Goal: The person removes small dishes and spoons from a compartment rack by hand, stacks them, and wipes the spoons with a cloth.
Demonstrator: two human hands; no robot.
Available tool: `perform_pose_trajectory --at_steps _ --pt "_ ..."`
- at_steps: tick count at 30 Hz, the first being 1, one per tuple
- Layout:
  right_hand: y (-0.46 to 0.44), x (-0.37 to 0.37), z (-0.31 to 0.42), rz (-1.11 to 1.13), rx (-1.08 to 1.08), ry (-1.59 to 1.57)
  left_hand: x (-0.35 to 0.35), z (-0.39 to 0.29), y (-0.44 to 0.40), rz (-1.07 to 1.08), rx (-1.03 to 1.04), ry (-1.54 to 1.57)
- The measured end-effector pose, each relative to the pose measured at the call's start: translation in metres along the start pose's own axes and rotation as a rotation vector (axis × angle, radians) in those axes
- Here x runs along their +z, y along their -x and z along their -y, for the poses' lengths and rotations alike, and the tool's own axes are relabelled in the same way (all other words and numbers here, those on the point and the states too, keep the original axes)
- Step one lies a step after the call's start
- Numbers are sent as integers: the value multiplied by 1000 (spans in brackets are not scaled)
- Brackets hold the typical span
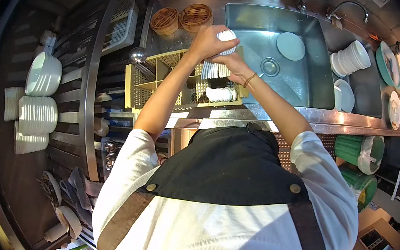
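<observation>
My left hand [210,41] is closed around a stack of small white dishes [227,35] above the yellow compartment rack [132,90]. My right hand [236,67] sits just below it, its fingers closed on a second nested row of small white dishes [214,71]. Whether the two stacks touch is hidden by my fingers. In the rack's front right compartment lie more small white dishes [220,95]. A ladle with a round metal bowl [138,55] rests at the rack's left end.
Right of the rack is a steel sink [311,54] holding a pale round plate [291,46]. Stacked white bowls [350,58] stand in the second basin. Two bamboo steamers [196,17] sit behind the rack. White bowl stacks [38,115] fill the left shelf. Green bins [347,149] are below right.
</observation>
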State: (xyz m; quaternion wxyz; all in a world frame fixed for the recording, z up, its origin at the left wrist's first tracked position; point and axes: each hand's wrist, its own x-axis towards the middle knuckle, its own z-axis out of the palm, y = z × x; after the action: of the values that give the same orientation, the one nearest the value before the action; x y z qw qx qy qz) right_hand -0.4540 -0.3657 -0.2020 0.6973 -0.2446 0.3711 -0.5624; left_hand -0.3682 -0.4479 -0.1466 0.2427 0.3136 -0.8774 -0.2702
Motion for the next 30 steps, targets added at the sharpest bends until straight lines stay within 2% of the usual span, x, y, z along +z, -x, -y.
perform_pose_trajectory --at_steps 4,8,10,11,13,15,17,18,19,21,23,25,26,28,30 --pt "-7 -5 -5 53 6 -198 -5 -13 -5 11 -37 -208" --pt "3 0 2 106 115 -288 0 -7 -8 -51 -69 -199" --pt "7 -1 3 124 137 -329 -1 -7 -8 -72 -129 216" --pt "8 -3 2 142 95 -298 -1 -5 -7 -69 -129 217" --pt "9 -7 2 161 51 -267 -1 3 -5 -4 -228 578" --pt "12 -11 3 163 -1 -271 5 8 -1 19 -234 520" --pt "16 -14 7 136 10 -273 14 12 5 -224 -216 771" --pt "22 -13 16 108 -13 -241 10 9 14 -221 -354 890" --pt "27 -16 22 80 -35 -211 8 20 24 -133 -397 845" --pt "36 -30 33 57 -99 -261 7 25 50 273 -390 433" --pt "45 -41 46 9 -222 -160 4 -15 74 566 -288 284" --pt "49 -46 56 -6 -274 -158 31 -14 87 648 -32 -56" --pt "51 -46 59 4 -296 -175 42 -10 89 648 -36 -53" --pt "53 -47 60 -9 -313 -138 57 -8 82 1006 -68 -275" --pt "58 -51 59 -33 -323 -96 59 -4 84 937 -37 -238"
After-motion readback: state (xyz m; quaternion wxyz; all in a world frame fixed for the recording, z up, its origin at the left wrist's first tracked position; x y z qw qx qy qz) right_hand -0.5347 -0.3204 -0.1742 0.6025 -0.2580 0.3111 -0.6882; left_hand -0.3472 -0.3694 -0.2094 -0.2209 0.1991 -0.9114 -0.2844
